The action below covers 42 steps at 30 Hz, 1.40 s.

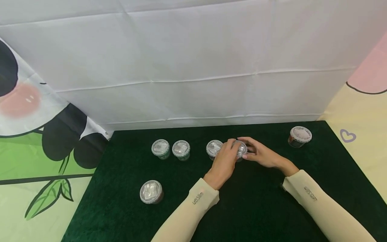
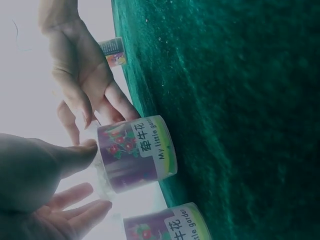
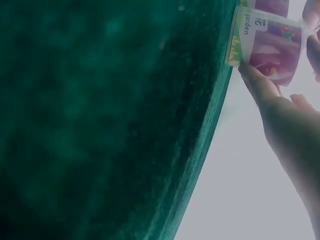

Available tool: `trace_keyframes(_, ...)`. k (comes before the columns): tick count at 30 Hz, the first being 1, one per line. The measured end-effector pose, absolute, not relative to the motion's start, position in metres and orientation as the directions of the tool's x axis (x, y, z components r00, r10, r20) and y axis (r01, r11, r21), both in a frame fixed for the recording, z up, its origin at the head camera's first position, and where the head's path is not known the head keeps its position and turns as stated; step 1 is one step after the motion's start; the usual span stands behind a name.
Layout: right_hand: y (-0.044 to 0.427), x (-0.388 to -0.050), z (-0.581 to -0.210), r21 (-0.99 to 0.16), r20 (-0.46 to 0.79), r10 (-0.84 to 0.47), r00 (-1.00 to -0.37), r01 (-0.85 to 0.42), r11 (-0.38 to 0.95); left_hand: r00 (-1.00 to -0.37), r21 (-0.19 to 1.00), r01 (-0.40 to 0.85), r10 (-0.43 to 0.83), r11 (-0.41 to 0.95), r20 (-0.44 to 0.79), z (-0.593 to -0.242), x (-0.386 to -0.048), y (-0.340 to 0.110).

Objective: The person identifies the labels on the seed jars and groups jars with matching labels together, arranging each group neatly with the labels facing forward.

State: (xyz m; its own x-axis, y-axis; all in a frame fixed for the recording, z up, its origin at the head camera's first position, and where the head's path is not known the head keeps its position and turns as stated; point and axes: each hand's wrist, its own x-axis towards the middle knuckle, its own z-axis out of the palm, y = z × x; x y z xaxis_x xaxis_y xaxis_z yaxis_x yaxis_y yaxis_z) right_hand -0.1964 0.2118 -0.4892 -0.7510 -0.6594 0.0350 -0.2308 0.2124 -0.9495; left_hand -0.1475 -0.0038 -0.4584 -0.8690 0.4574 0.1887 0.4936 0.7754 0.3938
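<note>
Both hands are at one lidded plastic cup [image 1: 241,150], right of centre near the back of the table. Its purple label [image 2: 127,155] shows red flowers and the words "My little garden". From above, my left hand [image 1: 223,163] holds it by the lid, thumb on one side and fingers on the other. My right hand [image 1: 262,154] comes from the right, its thumb and fingers around the cup's side; in the right wrist view a digit touches near the base. A matching cup [image 1: 213,147] stands just left, partly behind my left hand.
Two lidded cups, one [image 1: 160,148] and another [image 1: 181,149], stand side by side farther left. Nearer the front left is another cup [image 1: 151,192]. A cup with a darker body [image 1: 300,136] stands at the back right. Dark green cloth [image 1: 121,218] covers the table; a white curtain [image 1: 193,67] hangs behind.
</note>
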Motion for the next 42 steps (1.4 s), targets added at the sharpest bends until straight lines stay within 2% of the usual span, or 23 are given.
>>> trace_keyframes(14,0.214,-0.198,-0.486,-0.939,0.004,-0.676,-0.737,-0.236,0.252,-0.877,0.343,0.480,0.435,0.807,0.204,-0.460,-0.145,0.000)
trace_keyframes(30,0.244,-0.179,-0.466,-0.898,0.058,-0.547,-0.835,-0.283,0.337,-0.865,0.280,0.492,0.428,0.824,0.262,-0.450,-0.141,0.013)
trace_keyframes(42,0.270,-0.167,-0.456,-0.886,0.209,-0.483,-0.850,-0.373,0.274,-0.843,0.268,0.529,0.463,0.805,0.275,-0.447,-0.138,0.034)
